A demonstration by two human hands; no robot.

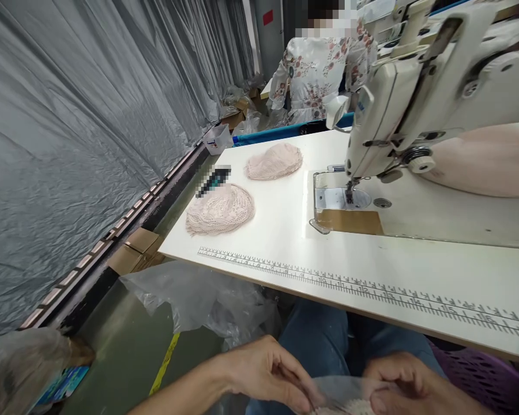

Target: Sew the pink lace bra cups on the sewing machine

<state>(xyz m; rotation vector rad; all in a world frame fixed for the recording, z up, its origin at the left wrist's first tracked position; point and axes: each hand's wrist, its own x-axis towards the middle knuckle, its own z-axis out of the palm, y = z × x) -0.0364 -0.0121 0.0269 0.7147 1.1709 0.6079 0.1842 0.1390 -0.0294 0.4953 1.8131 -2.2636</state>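
Low in front of my lap, my left hand (270,372) is closed, thumb and fingers pinching the left side of a sheer lace piece (343,392). My right hand (409,383) grips the same piece on its right side. The piece has a see-through upper part and pale beige lace below; its lower part runs out of view. Above my hands is the white sewing table (268,245). On its left side lie two piles of beige lace pieces, a nearer pile (220,210) and a farther pile (274,161).
A sewing machine (389,109) stands on the table's right, with a pale pink fabric piece (488,158) behind its needle. A printed ruler (350,285) runs along the front edge. Plastic sheeting (207,294) hangs below left; a purple basket (480,374) is right. A person (313,75) sits ahead.
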